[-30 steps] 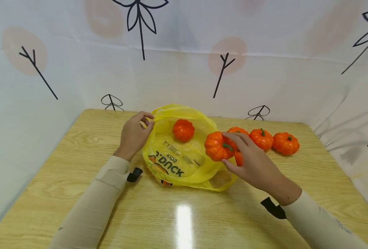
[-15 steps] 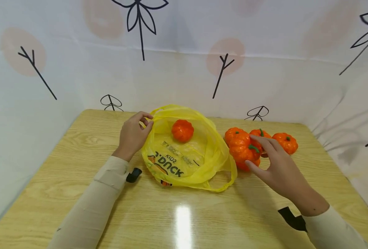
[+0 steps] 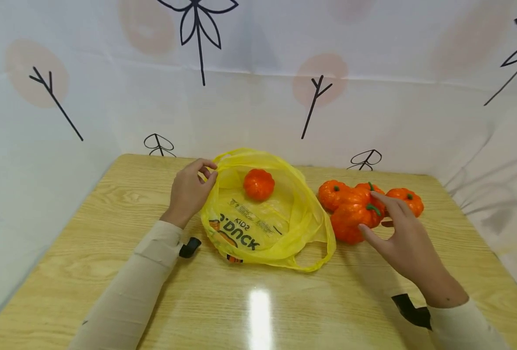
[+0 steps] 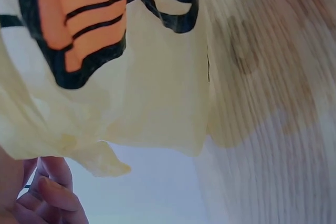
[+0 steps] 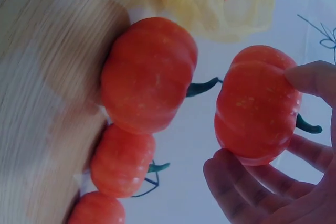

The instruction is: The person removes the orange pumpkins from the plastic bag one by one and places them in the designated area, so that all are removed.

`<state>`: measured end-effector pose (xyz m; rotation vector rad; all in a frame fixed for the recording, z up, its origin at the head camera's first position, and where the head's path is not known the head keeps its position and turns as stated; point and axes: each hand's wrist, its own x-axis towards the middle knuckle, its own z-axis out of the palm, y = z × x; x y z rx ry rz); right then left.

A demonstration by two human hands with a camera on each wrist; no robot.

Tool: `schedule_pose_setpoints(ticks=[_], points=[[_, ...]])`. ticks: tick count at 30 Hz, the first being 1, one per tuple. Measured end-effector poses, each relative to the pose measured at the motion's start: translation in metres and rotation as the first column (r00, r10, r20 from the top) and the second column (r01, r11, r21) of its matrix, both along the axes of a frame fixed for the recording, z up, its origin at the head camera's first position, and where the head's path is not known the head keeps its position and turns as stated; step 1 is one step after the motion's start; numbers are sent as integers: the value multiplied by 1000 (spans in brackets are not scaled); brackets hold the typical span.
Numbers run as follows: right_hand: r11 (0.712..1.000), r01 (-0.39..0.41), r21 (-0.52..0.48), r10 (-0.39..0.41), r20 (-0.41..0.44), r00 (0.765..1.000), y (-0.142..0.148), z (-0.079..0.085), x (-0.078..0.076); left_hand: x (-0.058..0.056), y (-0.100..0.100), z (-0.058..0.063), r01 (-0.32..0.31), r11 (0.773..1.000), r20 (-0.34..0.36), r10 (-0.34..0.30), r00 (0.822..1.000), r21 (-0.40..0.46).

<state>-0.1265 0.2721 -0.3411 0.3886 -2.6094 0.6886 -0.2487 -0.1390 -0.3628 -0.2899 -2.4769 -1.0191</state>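
Observation:
My left hand (image 3: 191, 190) pinches the left rim of a yellow plastic bag (image 3: 311, 218), which lies with its mouth gaping toward me. Inside the bag sits one orange toy pumpkin (image 3: 258, 184). With thumb and fingers, my right hand (image 3: 409, 243) grips another toy pumpkin (image 5: 257, 103) by its sides, green stem toward the palm. That pumpkin is raised off the table, over a standing pumpkin (image 3: 347, 231) that it partly covers in the head view. In the left wrist view, curled fingers (image 4: 55, 192) show below the bag's printed side (image 4: 157, 93).
Right of the bag, more toy pumpkins stand close together, one at the back left (image 3: 331, 194) and one at the far right (image 3: 407, 198). A bag handle loop (image 3: 324, 262) lies on the wooden table (image 3: 197, 306). Behind hangs a patterned white cloth (image 3: 249, 107).
My right hand has carried its pumpkin rightward, from beside the bag's right rim to over the standing pumpkins. The left hand and the bag have stayed put.

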Motion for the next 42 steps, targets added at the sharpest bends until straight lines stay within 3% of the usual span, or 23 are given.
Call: schedule_pose_setpoints(ticks=[16, 25, 42], points=[[993, 121, -3, -120, 93, 988, 35, -8, -9, 2, 0, 1, 8, 1000, -15, -8, 1000, -10], [985, 172, 30, -175, 176, 969, 49, -11, -14, 1, 1, 0, 19, 1000, -6, -19, 1000, -11], [978, 118, 174, -182, 423, 888, 70, -11, -16, 1, -1, 0, 17, 999, 2, -17, 1000, -27]])
